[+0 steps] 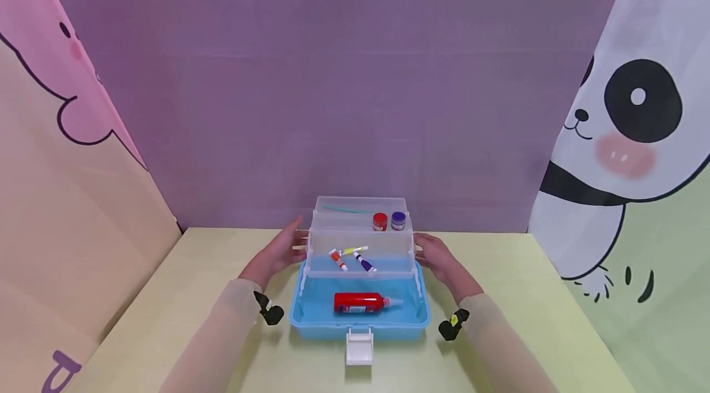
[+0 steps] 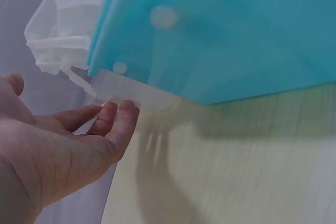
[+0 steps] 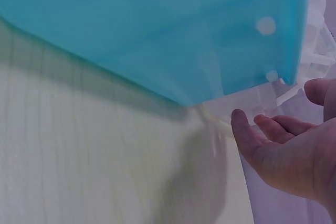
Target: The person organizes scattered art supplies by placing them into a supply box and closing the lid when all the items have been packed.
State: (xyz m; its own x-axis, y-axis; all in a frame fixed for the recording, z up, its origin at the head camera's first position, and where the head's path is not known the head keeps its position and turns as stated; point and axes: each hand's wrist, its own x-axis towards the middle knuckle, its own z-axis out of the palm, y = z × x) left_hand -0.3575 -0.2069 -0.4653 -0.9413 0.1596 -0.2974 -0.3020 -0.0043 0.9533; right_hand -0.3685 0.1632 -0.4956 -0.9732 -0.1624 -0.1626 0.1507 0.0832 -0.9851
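Observation:
A blue storage box [image 1: 302,330] stands with its clear tiered trays [image 1: 323,267] spread toward the back. Beside the trays on the left is my left hand [image 1: 281,250], fingers loosely bent, its fingertips right at the clear lid [image 2: 152,98] behind the box. My right hand [image 1: 437,255] mirrors it on the other side, fingertips close to the clear plastic [image 3: 252,100]. In the blue bottom lies a red bottle [image 1: 357,302] with a clear nozzle. Orange [image 1: 338,260], yellow [image 1: 354,250] and purple [image 1: 364,262] paint tubes lie in the lower tray.
The upper tray carries a red-lidded jar [image 1: 379,222], a purple-lidded jar [image 1: 398,220] and a thin teal stick [image 1: 345,210]. A white latch [image 1: 359,348] hangs at the box front. Behind the pale table [image 1: 183,307] rises a purple backdrop [image 1: 344,85].

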